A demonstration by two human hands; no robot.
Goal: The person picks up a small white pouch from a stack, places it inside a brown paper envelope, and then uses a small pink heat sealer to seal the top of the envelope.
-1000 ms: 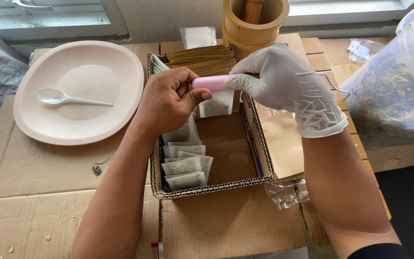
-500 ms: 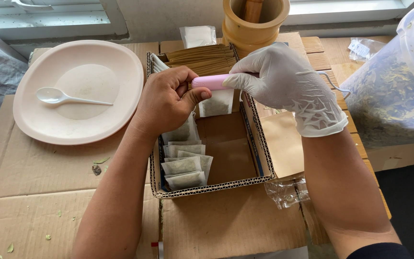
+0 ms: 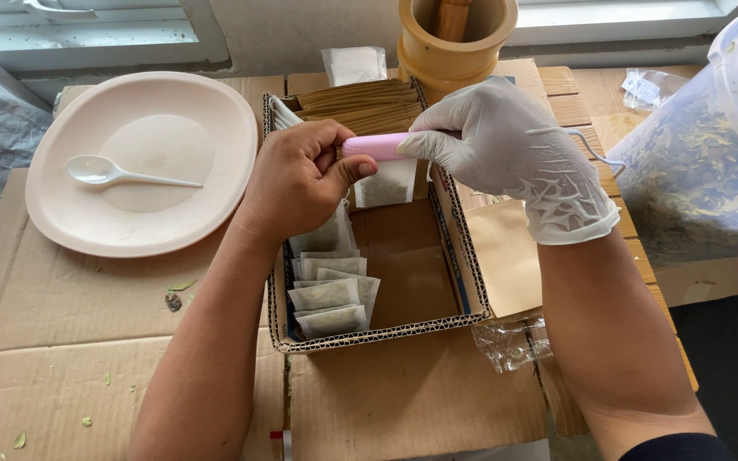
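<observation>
My bare left hand (image 3: 301,175) pinches a small white tea bag (image 3: 383,183) at its top edge, over a shallow cardboard box (image 3: 471,282). My right hand (image 3: 501,145), in a white glove, grips a pink hand-held sealer (image 3: 377,146) clamped across the top of that bag. Several filled tea bags (image 3: 330,294) lie stacked in the box's left side. A row of brown paper envelopes (image 3: 360,104) stands at the box's far end.
A cream plate (image 3: 143,162) with a white plastic spoon (image 3: 117,173) sits at the left. A wooden mortar with pestle (image 3: 454,34) stands behind the box. A clear tub of dried leaves (image 3: 711,162) is at the right. Crumpled plastic wrap (image 3: 514,341) lies near the box's corner.
</observation>
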